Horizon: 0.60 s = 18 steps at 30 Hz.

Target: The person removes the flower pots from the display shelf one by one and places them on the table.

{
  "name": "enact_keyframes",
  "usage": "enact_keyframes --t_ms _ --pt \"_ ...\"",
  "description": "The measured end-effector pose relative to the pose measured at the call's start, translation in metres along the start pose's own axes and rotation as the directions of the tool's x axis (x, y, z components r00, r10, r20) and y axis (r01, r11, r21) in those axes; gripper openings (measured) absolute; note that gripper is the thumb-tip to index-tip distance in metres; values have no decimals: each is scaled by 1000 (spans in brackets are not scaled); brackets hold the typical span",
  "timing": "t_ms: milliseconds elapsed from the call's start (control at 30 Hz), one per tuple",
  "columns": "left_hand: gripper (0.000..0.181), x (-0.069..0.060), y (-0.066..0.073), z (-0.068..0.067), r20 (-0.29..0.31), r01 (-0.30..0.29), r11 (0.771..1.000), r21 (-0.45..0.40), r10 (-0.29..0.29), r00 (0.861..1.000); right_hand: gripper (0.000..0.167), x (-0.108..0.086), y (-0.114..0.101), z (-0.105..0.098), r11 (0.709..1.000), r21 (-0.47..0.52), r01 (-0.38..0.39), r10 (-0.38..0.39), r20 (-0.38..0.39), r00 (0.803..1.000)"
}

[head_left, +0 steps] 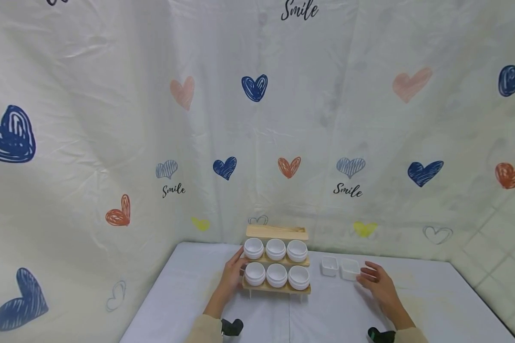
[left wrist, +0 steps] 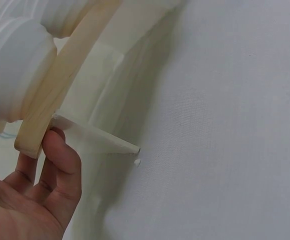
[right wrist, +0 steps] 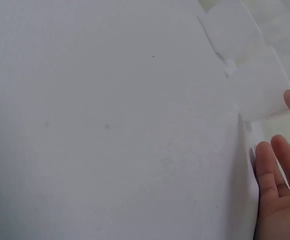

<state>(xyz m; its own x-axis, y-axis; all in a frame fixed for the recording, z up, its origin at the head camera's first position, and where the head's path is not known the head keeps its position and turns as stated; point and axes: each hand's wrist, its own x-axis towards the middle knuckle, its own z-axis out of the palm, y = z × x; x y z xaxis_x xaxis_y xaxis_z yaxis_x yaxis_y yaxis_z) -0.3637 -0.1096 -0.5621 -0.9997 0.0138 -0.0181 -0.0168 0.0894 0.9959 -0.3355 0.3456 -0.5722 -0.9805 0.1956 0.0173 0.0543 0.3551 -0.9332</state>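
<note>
A tiered wooden rack (head_left: 279,232) stands on the table, its two lower tiers each carrying a row of white round jars (head_left: 276,275). My left hand (head_left: 232,275) grips the rack's left end; the left wrist view shows its fingertips at the end of a wooden board (left wrist: 45,120), beside a thin white leg (left wrist: 97,134). To the right of the rack sit two small white rectangular containers, one on the left (head_left: 329,266) and a larger one (head_left: 349,269) beside it. My right hand (head_left: 379,284) is beside the larger container, fingers spread and loosely bent, holding nothing.
A white cloth (head_left: 266,324) covers the table. Behind it hangs a pale curtain (head_left: 313,209) printed with hearts and the word Smile, close to the table's back edge. Dark bands (head_left: 232,327) sit at both wrists.
</note>
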Motion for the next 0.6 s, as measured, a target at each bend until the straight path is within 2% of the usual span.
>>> enact_keyframes --t_ms 133,233,333,467,600 --pt "64 1 0 0 2 -6 1000 -4 6 1000 65 -5 0 0 999 39 -2 7 -118 993" --pt "64 1 -1 0 1 -16 1000 -8 16 1000 54 -10 -3 1 998 53 14 -2 -222 975" --pt "63 2 -2 0 -2 -15 1000 -18 15 1000 44 -16 -9 2 996 79 38 -14 -287 958" --pt "63 1 -2 1 -2 -18 1000 -20 18 1000 37 -25 -21 6 987 139 81 -34 -316 948" --pt "63 0 -2 1 -5 -24 999 -26 23 1000 32 -32 -36 12 966 229 124 -52 -295 954"
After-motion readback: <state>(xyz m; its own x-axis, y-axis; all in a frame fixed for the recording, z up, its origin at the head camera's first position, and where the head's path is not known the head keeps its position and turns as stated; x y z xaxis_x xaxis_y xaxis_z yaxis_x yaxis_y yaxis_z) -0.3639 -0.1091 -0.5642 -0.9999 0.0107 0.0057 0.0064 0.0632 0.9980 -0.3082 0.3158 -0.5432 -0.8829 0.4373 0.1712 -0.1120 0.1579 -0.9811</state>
